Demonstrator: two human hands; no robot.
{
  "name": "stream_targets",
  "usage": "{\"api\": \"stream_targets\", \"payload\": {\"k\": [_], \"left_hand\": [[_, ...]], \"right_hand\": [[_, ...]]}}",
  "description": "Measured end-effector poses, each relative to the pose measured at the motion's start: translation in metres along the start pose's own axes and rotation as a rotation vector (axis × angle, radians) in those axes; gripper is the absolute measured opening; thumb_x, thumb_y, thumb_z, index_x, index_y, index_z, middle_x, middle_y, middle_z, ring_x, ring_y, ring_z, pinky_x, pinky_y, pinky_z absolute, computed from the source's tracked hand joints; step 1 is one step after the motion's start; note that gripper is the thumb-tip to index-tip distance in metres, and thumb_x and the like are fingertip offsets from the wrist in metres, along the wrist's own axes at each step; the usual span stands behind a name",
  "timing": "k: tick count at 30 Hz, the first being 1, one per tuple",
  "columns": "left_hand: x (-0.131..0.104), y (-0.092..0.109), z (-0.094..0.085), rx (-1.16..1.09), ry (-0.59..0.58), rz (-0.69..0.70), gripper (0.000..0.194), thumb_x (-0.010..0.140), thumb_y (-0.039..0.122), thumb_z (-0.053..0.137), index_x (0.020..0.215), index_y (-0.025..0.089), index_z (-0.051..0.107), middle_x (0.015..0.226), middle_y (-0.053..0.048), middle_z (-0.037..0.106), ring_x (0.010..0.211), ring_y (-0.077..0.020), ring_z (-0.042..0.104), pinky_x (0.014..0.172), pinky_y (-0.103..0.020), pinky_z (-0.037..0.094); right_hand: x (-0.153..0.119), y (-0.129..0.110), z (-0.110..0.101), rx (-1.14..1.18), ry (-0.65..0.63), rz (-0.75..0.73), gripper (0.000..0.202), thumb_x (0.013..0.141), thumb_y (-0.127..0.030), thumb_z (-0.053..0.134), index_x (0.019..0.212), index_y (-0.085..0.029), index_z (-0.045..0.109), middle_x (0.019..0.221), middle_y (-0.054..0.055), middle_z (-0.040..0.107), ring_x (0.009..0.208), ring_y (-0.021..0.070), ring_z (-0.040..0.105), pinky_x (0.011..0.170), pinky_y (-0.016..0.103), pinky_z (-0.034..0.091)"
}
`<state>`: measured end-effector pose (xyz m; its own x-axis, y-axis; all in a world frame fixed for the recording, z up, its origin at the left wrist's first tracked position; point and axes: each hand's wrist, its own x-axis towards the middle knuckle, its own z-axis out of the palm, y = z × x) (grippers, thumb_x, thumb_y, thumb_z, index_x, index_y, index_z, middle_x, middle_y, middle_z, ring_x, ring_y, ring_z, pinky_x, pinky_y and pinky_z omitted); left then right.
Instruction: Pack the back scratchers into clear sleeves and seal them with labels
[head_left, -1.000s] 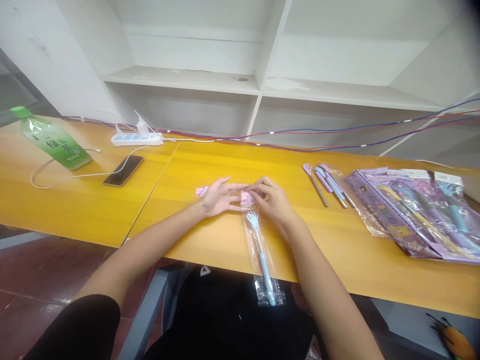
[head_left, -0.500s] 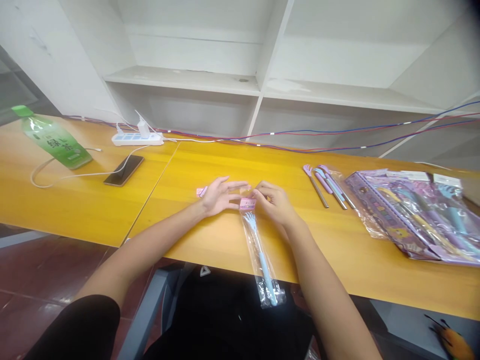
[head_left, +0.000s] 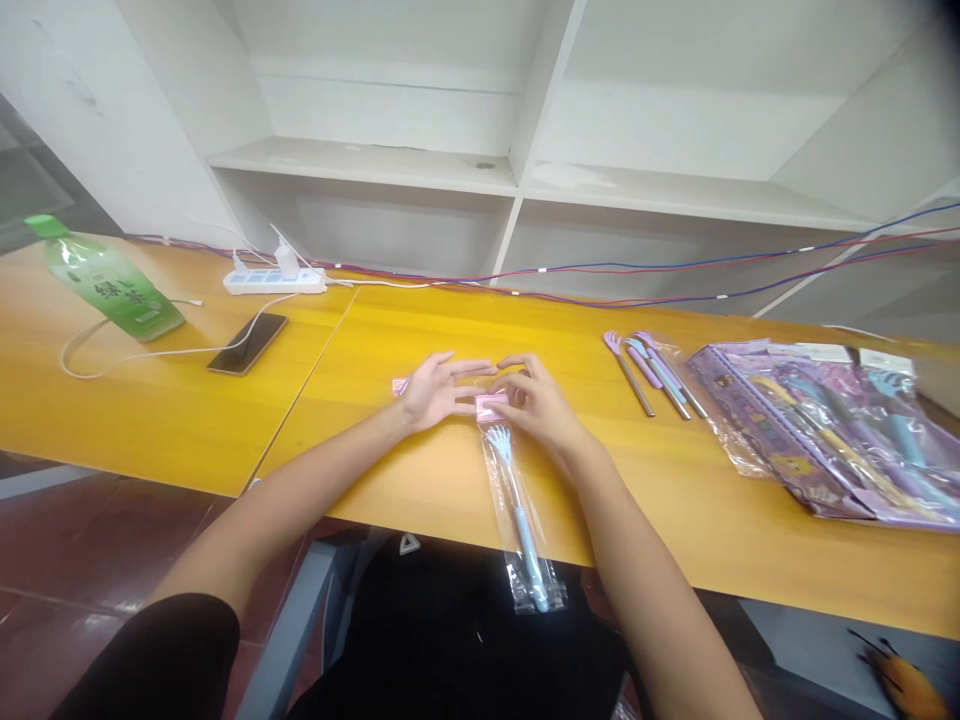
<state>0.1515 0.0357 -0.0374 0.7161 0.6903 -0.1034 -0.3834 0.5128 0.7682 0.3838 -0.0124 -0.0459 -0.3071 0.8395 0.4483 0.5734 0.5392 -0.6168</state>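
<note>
1. Left hand [head_left: 435,395]: open, palm tilted up, fingers spread; fingertips reach the left side of the pink card [head_left: 491,406], centre of frame. Contact likely; overlap hides the exact points.
2. Right hand [head_left: 546,410]: fingers curled, thumb over the card's right part. Cannot tell whether it pinches the card.
3. Blue scratcher [head_left: 528,545]: inside the clear bag [head_left: 553,592], below the card, running from centre toward lower centre. Lower end of bag extends past the front edge of the desk [head_left: 660,480].
4. Nearby: second pink card [head_left: 400,386] partly behind left hand. Loose scratchers [head_left: 634,382] right of centre, box [head_left: 787,450] of bagged ones at right. Phone [head_left: 247,343] and bottle [head_left: 112,285] at left.
5. Risk (judged): overhanging bag could slide off if its top is released or the lap bumps it; the handle end may add pull.
6. Risk (judged): thin, slick film could slip or wrinkle under uneven finger pressure, leaving the card crooked; a hard tug could tear the bag.
</note>
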Motion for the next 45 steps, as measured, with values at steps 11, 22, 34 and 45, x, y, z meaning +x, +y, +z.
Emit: {"api": "stream_targets", "payload": {"k": [11, 22, 34, 45], "left_hand": [[0.008, -0.022, 0.001, 0.268, 0.141, 0.008, 0.040, 0.075, 0.025, 0.088, 0.110, 0.013, 0.071, 0.104, -0.013, 0.078, 0.094, -0.0225, 0.076, 0.095, -0.043, 0.060], [0.012, -0.028, -0.003, 0.451, 0.319, 0.247, 0.026, 0.085, 0.028, 0.082, 0.098, 0.015, 0.064, 0.076, 0.000, 0.069, 0.062, -0.0098, 0.065, 0.066, -0.025, 0.055], [0.012, -0.027, -0.001, 0.364, 0.353, 0.267, 0.021, 0.085, 0.020, 0.078, 0.099, 0.016, 0.063, 0.078, 0.002, 0.066, 0.062, -0.0094, 0.062, 0.063, -0.023, 0.052], [0.012, -0.026, -0.001, 0.392, 0.342, 0.254, 0.020, 0.084, 0.020, 0.075, 0.099, 0.016, 0.061, 0.077, 0.002, 0.064, 0.065, -0.0100, 0.062, 0.063, -0.022, 0.051]], "right_hand": [[0.003, 0.007, 0.004, -0.066, 0.175, -0.041, 0.019, 0.102, -0.035, 0.067, 0.114, -0.025, 0.078, 0.106, 0.008, 0.074, 0.084, 0.0194, 0.065, 0.078, 0.035, 0.055], [0.004, -0.016, 0.000, -0.067, 0.153, -0.114, 0.031, 0.105, -0.037, 0.060, 0.132, -0.030, 0.074, 0.133, 0.007, 0.075, 0.124, 0.0277, 0.067, 0.110, 0.051, 0.052], [0.002, -0.017, -0.010, 0.008, 0.079, -0.198, 0.036, 0.108, -0.043, 0.049, 0.123, -0.031, 0.080, 0.127, 0.004, 0.079, 0.125, 0.0292, 0.064, 0.111, 0.055, 0.050], [0.003, -0.018, -0.007, -0.027, 0.154, -0.126, 0.040, 0.110, -0.041, 0.044, 0.089, -0.026, 0.075, 0.093, 0.006, 0.077, 0.105, 0.0267, 0.064, 0.100, 0.047, 0.050]]}}
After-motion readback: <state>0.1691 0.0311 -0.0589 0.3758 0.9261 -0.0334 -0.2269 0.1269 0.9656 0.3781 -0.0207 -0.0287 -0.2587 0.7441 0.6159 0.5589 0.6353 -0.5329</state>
